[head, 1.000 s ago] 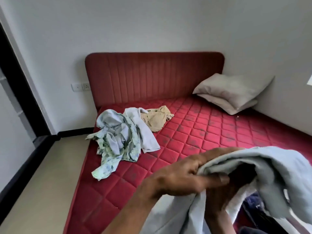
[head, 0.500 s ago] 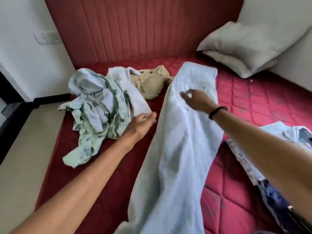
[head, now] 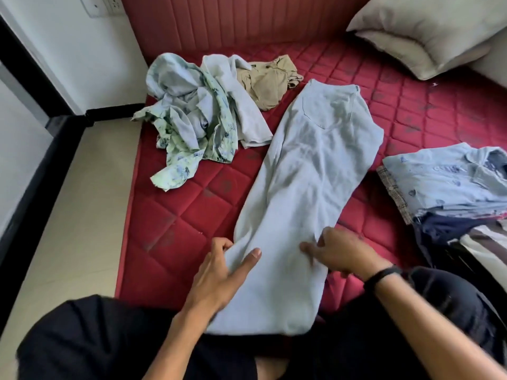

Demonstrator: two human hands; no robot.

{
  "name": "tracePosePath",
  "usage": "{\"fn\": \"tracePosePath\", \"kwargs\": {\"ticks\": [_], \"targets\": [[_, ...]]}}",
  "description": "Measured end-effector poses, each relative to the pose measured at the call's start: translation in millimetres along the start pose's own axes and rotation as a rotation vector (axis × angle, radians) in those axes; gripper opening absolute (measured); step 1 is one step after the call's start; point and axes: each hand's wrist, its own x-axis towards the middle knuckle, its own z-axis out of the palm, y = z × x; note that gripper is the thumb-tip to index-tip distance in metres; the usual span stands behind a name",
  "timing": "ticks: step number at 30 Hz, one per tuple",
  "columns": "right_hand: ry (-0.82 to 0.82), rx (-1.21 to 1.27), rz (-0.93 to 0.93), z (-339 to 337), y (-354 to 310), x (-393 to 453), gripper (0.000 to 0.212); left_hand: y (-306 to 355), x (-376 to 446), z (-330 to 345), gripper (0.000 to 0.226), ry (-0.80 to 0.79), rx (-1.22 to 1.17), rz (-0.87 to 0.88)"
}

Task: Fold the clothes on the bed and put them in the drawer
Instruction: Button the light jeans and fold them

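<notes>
Pale blue trousers (head: pixel 307 187) lie lengthwise, folded leg-on-leg, on the bed (head: pixel 175 231).

Bare red bed (head: pixel 175 237) lay left of the long pale jeans (head: pixel 307 187). A messy clothes heap (head: pixel 197 119) blocked the far left; a folded stack (head: pixel 444 182) blocked the right.

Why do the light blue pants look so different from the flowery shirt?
The light blue pants lie stretched out flat and long; the flowery shirt sits crumpled in a heap. The pants are plain; the shirt has a blue-and-green print. The left hand holds the pants and the right hand rests on them; nothing touches the shirt. Both lie on the red mattress, not yet folded.
</notes>
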Motion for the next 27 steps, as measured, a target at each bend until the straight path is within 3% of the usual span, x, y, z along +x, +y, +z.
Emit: {"fn": "tracePosePath", "kwargs": {"ticks": [2, 4, 5, 6, 8, 9, 11, 14, 17, 19, 23, 27], "targets": [[0.06, 0.368, 0.058, 42, -5, -23, 0.079, -4, -16, -2, 0.092, -0.058, -0.078, -0.053], [0.039, 1.078, 0.117, 65, -14, -44, 0.085, -4, -33, -7, 0.117, -0.152, -0.407, -0.165], [-0.064, 1.443, 0.148, 67, -20, -53, 0.079, -3, -41, -10, 0.113, -0.206, -0.64, -0.21], [-0.196, 1.705, 0.132, 59, -24, -70, 0.067, 0, -50, -19, 0.091, -0.256, -0.829, -0.249], [-0.386, 1.904, 0.033, 35, -29, -96, 0.051, 10, -66, -39, 0.034, -0.364, -1.074, -0.274], [-0.376, 1.92, -0.043, 25, -28, -108, 0.049, 14, -75, -49, 0.025, -0.421, -1.151, -0.27], [-0.335, 1.947, -0.142, 10, -27, -127, 0.047, 9, -83, -66, 0.035, -0.472, -1.203, -0.238], [-0.33, 1.916, -0.113, 20, -34, -143, 0.049, -17, -86, -62, 0.03, -0.452, -0.876, -0.236], [-0.374, 1.846, -0.022, 52, -38, -148, 0.046, -39, -89, -51, 0.039, -0.364, -0.751, -0.332], [-0.363, 1.732, 0.012, 70, -44, -150, 0.042, -53, -87, -45, 0.039, -0.201, -0.66, -0.334], [-0.267, 1.586, 0.065, 94, -48, -146, 0.034, -66, -78, -43, 0.034, 0.112, -0.332, -0.185], [-0.167, 1.588, 0.112, 97, -52, -136, 0.028, -43, -68, -44, 0.069, 0.048, -0.119, -0.145]]}}
